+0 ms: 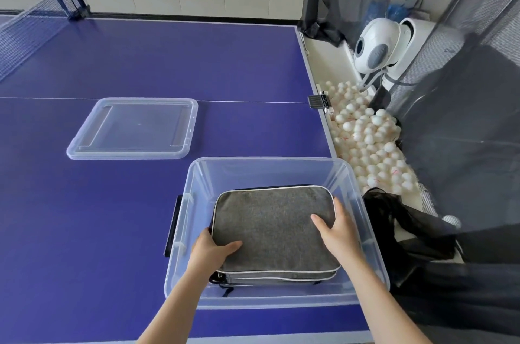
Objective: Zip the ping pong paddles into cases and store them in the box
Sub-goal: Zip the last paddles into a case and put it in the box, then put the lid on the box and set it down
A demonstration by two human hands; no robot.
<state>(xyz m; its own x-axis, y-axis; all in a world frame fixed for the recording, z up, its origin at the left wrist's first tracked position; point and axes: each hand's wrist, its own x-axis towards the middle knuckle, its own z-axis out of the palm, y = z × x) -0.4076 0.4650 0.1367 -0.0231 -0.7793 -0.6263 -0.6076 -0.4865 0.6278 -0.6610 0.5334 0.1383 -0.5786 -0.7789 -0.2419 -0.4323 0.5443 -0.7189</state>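
A grey fabric paddle case [274,227] with white piping lies zipped inside the clear plastic box [365,219] near the table's front right corner. A second case edge shows beneath it. My left hand [213,252] grips the case's near left corner, thumb on top. My right hand [337,231] holds its right edge, thumb lying on the top face. No loose paddle is visible.
The box's clear lid [135,129] lies on the blue table [112,231] to the far left. The net [33,25] crosses the far left. Off the right edge sit several white balls [368,138], a white ball machine [377,48] and dark netting [461,146].
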